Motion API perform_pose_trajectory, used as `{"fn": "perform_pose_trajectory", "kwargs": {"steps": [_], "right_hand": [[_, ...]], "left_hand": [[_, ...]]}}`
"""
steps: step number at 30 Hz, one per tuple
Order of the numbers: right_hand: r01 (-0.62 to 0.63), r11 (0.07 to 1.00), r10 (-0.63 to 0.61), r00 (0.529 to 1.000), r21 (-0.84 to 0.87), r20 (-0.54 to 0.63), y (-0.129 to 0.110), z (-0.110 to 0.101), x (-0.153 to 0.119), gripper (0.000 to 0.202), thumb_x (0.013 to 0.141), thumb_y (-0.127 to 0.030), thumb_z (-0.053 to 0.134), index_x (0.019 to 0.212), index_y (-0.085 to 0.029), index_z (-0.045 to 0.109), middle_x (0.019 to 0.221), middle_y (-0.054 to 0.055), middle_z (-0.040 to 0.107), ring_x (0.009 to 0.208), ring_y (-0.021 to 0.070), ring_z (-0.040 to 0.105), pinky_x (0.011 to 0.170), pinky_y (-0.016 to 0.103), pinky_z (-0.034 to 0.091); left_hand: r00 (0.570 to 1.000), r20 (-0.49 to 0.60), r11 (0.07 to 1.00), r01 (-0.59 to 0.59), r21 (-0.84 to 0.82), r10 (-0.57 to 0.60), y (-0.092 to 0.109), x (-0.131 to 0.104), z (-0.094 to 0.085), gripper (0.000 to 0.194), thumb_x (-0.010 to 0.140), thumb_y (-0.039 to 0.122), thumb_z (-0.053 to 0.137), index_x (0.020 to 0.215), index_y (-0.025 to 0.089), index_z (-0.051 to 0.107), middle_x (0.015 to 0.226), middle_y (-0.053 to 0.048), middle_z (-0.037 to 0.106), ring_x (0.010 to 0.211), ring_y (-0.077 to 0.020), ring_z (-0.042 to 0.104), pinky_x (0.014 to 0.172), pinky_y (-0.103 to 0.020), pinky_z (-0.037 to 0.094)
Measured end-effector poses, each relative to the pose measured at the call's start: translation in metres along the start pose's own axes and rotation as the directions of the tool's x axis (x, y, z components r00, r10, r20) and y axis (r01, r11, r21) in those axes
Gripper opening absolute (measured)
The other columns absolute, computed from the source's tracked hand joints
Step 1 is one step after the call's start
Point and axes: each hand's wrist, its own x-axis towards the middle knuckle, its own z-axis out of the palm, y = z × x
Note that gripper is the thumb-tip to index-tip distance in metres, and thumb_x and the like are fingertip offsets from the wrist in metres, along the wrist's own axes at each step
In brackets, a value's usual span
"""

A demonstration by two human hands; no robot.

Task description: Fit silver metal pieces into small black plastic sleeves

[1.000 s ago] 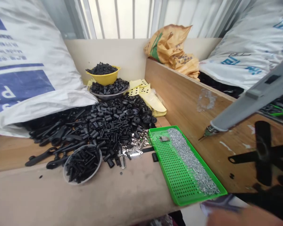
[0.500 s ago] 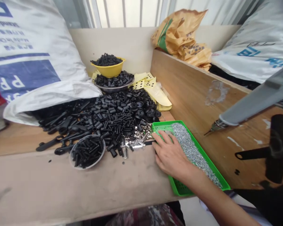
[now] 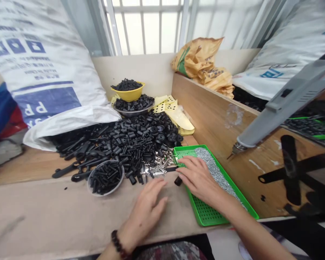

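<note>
My right hand [image 3: 197, 177] reaches over the left side of a green perforated tray [image 3: 206, 213] that holds a heap of small silvery metal pieces [image 3: 213, 169]. Between its thumb and fingers is a short black plastic sleeve [image 3: 178, 181], partly covered by the hand. My left hand [image 3: 147, 202], with a dark bead bracelet [image 3: 117, 243] at the wrist, hovers over the bare near board. Its thumb and fingers are apart and hold nothing. Flat silvery metal clips [image 3: 158, 164] lie just beyond it, beside a large pile of black plastic parts [image 3: 124, 139].
A clear tub [image 3: 105, 178] of black ribbed parts stands left. Behind the pile, a yellow bowl [image 3: 128, 94] sits above a metal dish [image 3: 134, 113]. A grey electric screwdriver [image 3: 271, 112] slants in from the right, beside a wooden partition [image 3: 206, 108]. White sacks [image 3: 56, 72] flank the bench.
My left hand has come into view from below. A black sleeve now shows in my right hand, which has shifted slightly. The camera view has tilted up a little.
</note>
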Motion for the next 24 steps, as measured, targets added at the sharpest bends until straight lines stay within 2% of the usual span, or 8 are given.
{"fn": "perform_pose_trajectory", "kwargs": {"steps": [2, 3, 6, 9, 11, 15, 20, 24], "right_hand": [[0.046, 0.999, -0.046, 0.993, -0.005, -0.112, 0.006, 0.001, -0.005, 0.042, 0.091, -0.03, 0.025, 0.096, -0.018, 0.066, 0.123, -0.002, 0.032, 0.12, 0.0048, 0.014, 0.112, 0.039, 0.018], [0.076, 0.996, -0.081, 0.982, -0.035, -0.171, 0.008, 0.002, -0.008, 0.044, 0.092, -0.032, 0.024, 0.094, -0.019, 0.066, 0.121, -0.003, 0.034, 0.121, 0.0041, 0.014, 0.114, 0.037, 0.016], [0.167, 0.968, -0.221, 0.92, -0.187, -0.323, 0.007, 0.006, -0.011, 0.048, 0.095, -0.031, 0.02, 0.094, -0.023, 0.067, 0.117, -0.006, 0.037, 0.121, -0.0006, 0.016, 0.121, 0.023, 0.005], [0.205, 0.941, -0.303, 0.866, -0.27, -0.397, 0.001, 0.005, -0.01, 0.047, 0.095, -0.03, 0.021, 0.091, -0.027, 0.068, 0.117, -0.011, 0.037, 0.122, -0.0038, 0.018, 0.121, 0.012, 0.001], [0.217, 0.933, -0.327, 0.844, -0.289, -0.424, -0.003, 0.001, -0.009, 0.047, 0.095, -0.03, 0.022, 0.087, -0.027, 0.069, 0.118, -0.012, 0.036, 0.124, -0.0031, 0.019, 0.12, 0.01, 0.003], [0.257, 0.903, -0.401, 0.794, -0.345, -0.457, -0.012, -0.007, -0.01, 0.049, 0.094, -0.026, 0.02, 0.09, -0.029, 0.068, 0.119, -0.012, 0.036, 0.123, -0.0041, 0.024, 0.119, 0.008, 0.007], [0.331, 0.874, -0.47, 0.765, -0.356, -0.441, -0.031, -0.003, -0.006, 0.053, 0.092, -0.017, 0.018, 0.082, -0.031, 0.068, 0.117, -0.013, 0.037, 0.123, -0.005, 0.025, 0.123, 0.016, 0.003], [0.387, 0.855, -0.51, 0.747, -0.344, -0.426, -0.038, 0.009, 0.001, 0.053, 0.089, -0.012, 0.019, 0.076, -0.03, 0.067, 0.111, -0.013, 0.04, 0.119, -0.0062, 0.027, 0.123, 0.024, 0.001]], "left_hand": [[0.999, 0.045, 0.999, 0.003, 0.048, -0.005, -0.007, 0.016, 0.019, 0.04, 0.085, 0.016, 0.049, 0.124, 0.01, 0.053, 0.133, -0.013, 0.048, 0.123, -0.0224, 0.043, 0.107, -0.041, 0.034], [0.999, 0.054, 0.997, -0.011, 0.072, 0.007, -0.008, 0.024, 0.027, 0.041, 0.082, 0.013, 0.052, 0.123, 0.01, 0.052, 0.131, -0.012, 0.048, 0.121, -0.0222, 0.043, 0.106, -0.04, 0.035], [0.992, 0.119, 0.968, -0.08, 0.237, 0.053, -0.003, 0.043, 0.045, 0.031, 0.082, 0.013, 0.053, 0.113, 0.01, 0.055, 0.117, -0.01, 0.054, 0.107, -0.0232, 0.047, 0.095, -0.039, 0.043], [0.985, 0.171, 0.916, -0.095, 0.391, 0.029, -0.001, 0.054, 0.051, 0.024, 0.086, 0.011, 0.042, 0.103, 0.009, 0.057, 0.105, -0.011, 0.056, 0.098, -0.0254, 0.048, 0.082, -0.041, 0.048], [0.987, 0.156, 0.925, -0.085, 0.372, 0.028, -0.005, 0.053, 0.045, 0.022, 0.085, 0.009, 0.04, 0.099, 0.01, 0.058, 0.101, -0.009, 0.056, 0.094, -0.0234, 0.05, 0.08, -0.038, 0.048], [0.997, 0.074, 0.981, 0.019, 0.192, -0.034, -0.015, 0.036, 0.016, 0.021, 0.081, 0.008, 0.045, 0.097, 0.012, 0.059, 0.096, -0.008, 0.057, 0.092, -0.0199, 0.052, 0.082, -0.033, 0.045], [0.998, -0.022, 0.997, 0.064, -0.033, -0.065, -0.022, 0.026, -0.007, 0.035, 0.079, 0.006, 0.043, 0.104, 0.018, 0.063, 0.098, -0.005, 0.059, 0.091, -0.0169, 0.054, 0.081, -0.03, 0.042], [0.994, -0.05, 0.994, 0.103, 0.023, -0.102, -0.024, 0.026, -0.013, 0.032, 0.078, 0.007, 0.044, 0.102, 0.017, 0.062, 0.095, -0.005, 0.058, 0.088, -0.0175, 0.055, 0.077, -0.03, 0.043]]}}
